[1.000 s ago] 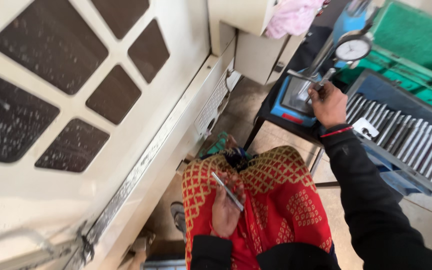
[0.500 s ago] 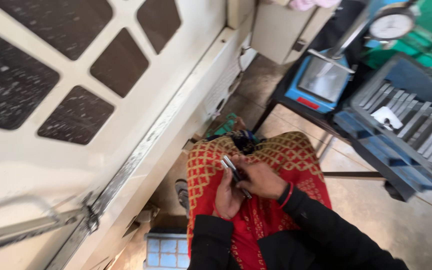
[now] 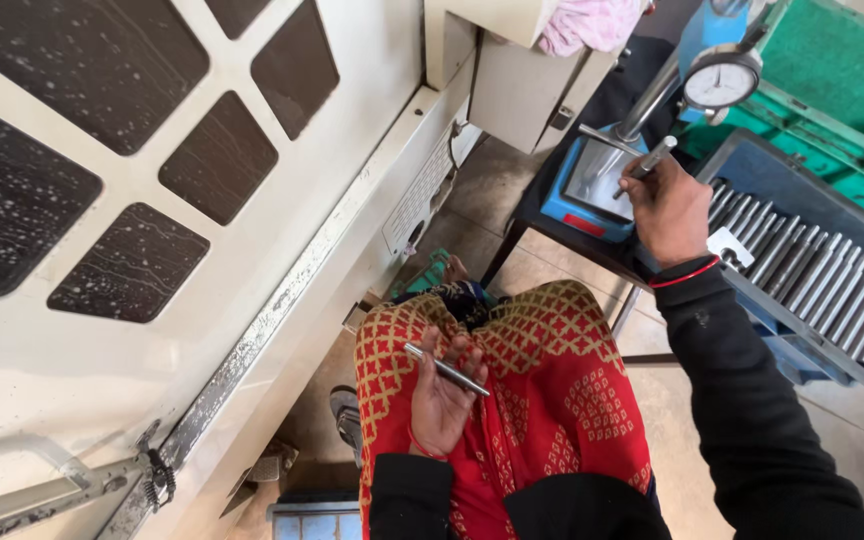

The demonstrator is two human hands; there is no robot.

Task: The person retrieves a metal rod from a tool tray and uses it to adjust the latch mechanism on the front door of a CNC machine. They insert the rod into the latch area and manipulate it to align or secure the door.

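Note:
My left hand (image 3: pixel 442 400) rests palm up on my lap, over red patterned cloth, with a thin metal rod (image 3: pixel 446 369) lying across its fingers. My right hand (image 3: pixel 670 205) is raised to the right and grips a second metal rod (image 3: pixel 645 163), holding its tip at the flat plate (image 3: pixel 592 180) of a blue gauge stand. A round dial gauge (image 3: pixel 720 83) hangs on the stand's post above that plate.
A grey tray (image 3: pixel 824 270) with several metal rods laid side by side sits right of the stand. Green crates (image 3: pixel 832 90) lie behind it. A cream machine panel (image 3: pixel 152 200) with dark windows fills the left. A pink cloth (image 3: pixel 592 22) lies on top of a cabinet.
My right hand left my lap, where it met the left hand half a second ago, and went back up to the gauge stand with a rod. The left hand stays on the lap.

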